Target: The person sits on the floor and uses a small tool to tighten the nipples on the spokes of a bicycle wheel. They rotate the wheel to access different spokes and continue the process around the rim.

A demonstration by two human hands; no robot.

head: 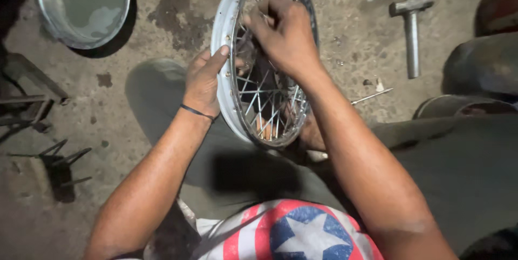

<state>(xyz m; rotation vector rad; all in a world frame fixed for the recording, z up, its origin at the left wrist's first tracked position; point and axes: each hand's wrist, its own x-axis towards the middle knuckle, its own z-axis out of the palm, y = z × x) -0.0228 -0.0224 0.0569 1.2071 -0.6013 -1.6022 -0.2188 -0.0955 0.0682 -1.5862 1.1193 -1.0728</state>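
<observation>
L hand [202, 82] grips rim of spoked wheel [222, 28], thumb over edge; R hand [283, 33] w/ fingers curled, pinching spokes [261, 103] inside. Wheel upright btwn knees on stained concrete floor [172, 17]; hammer [411, 28] well apart.

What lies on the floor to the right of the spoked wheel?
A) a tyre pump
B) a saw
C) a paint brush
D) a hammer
D: a metal hammer lies on the concrete floor right of the wheel, which the left hand grips at the rim while the right hand works among the spokes.
</observation>
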